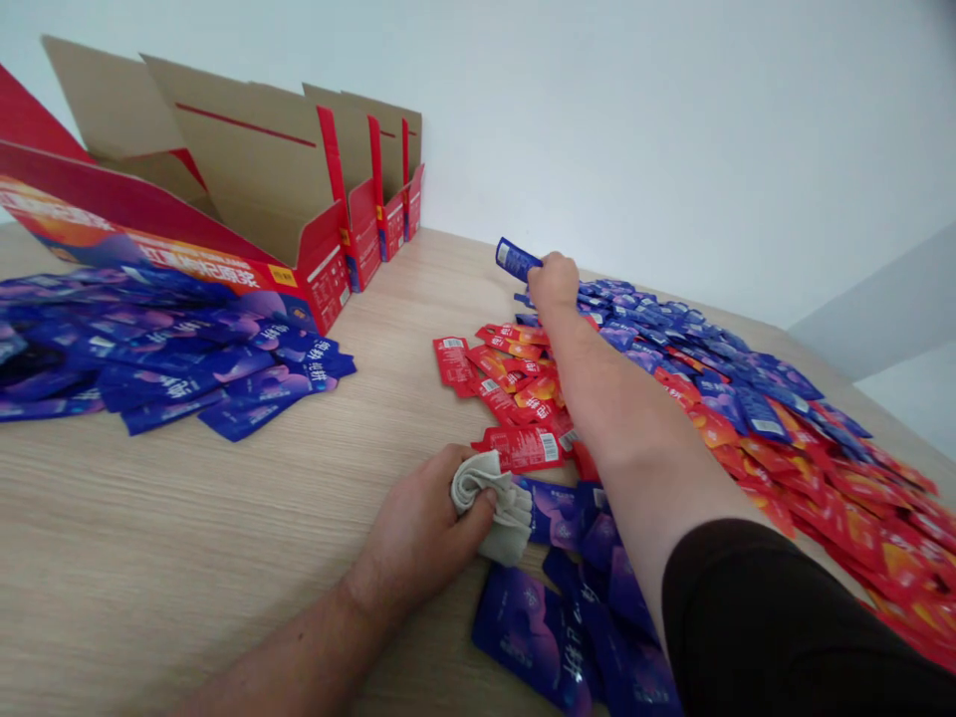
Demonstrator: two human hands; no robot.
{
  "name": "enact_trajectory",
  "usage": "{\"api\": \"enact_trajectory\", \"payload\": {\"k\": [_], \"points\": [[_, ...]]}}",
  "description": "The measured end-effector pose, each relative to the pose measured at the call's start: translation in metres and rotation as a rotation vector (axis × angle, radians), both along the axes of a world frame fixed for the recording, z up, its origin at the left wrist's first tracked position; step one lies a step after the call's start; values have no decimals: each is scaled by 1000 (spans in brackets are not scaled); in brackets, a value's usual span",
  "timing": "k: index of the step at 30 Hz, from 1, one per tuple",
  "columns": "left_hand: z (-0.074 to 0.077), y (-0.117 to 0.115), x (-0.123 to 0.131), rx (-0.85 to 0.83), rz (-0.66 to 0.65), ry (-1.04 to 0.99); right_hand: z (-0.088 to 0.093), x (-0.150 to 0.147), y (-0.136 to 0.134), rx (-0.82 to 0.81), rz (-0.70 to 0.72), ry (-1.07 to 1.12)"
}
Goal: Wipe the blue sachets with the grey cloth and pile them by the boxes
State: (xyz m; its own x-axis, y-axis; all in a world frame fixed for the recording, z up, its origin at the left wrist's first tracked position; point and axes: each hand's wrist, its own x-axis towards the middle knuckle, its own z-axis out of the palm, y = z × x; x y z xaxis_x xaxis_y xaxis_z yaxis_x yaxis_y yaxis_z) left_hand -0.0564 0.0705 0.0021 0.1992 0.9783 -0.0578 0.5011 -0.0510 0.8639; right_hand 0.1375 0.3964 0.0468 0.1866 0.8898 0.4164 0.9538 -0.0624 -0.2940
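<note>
My left hand (418, 528) is closed around a folded pale grey cloth (499, 513), just above the tabletop. Close by the cloth lie red sachets (527, 448) and, nearer to me, a loose heap of blue-purple sachets (538, 627). My right hand (554, 284) reaches forward to the far side of the table and grips a blue sachet (517, 259), whose back with small white print shows. Its fingertips are hidden behind the hand. Below that wrist spread more red-orange sachets (508, 368), partly covered by my right forearm.
Open red printed cartons (325, 264) with raised brown lids stand in a row at the back left. Before them lies a pile of blue sachets (186, 358). A long bank of blue sachets (672, 329) and red sachets (843, 498) covers the right side, near the white wall (634, 129).
</note>
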Motion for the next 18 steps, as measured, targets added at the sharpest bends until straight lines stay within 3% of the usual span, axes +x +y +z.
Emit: {"api": "enact_trajectory", "payload": {"k": [4, 7, 11, 14, 18], "points": [[-2, 0, -1, 13, -2, -5, 35, 38, -47, 35, 47, 119], [-2, 0, 0, 38, 13, -1, 42, 74, -108, -9, 66, 260], [-1, 0, 0, 71, 17, -1, 34, 110, -206, -225, 162, 497], [-1, 1, 0, 95, 24, 14, 20, 121, -271, -411, 214, 600], [-4, 2, 0, 119, 34, 44, 1, 121, -319, -589, 279, 577]]}}
